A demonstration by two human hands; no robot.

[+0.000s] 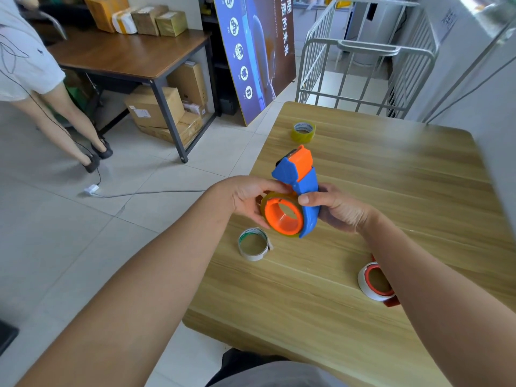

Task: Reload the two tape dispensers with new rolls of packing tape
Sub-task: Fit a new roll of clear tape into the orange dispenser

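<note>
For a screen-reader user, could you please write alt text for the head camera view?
Both hands, left hand and right hand, hold a blue-and-orange tape dispenser loaded with a roll above a wooden table. On the table lie a yellowish tape roll, an empty cardboard core and a red-and-white dispenser.

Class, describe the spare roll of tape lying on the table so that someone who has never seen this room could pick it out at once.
Start at the light wooden table and look to its far edge, beyond the blue and orange tape dispenser held up in both hands. There lies the yellowish, translucent roll of packing tape, flat and alone. Unlike the bare white cardboard core nearer the person, it still carries tape.
</note>
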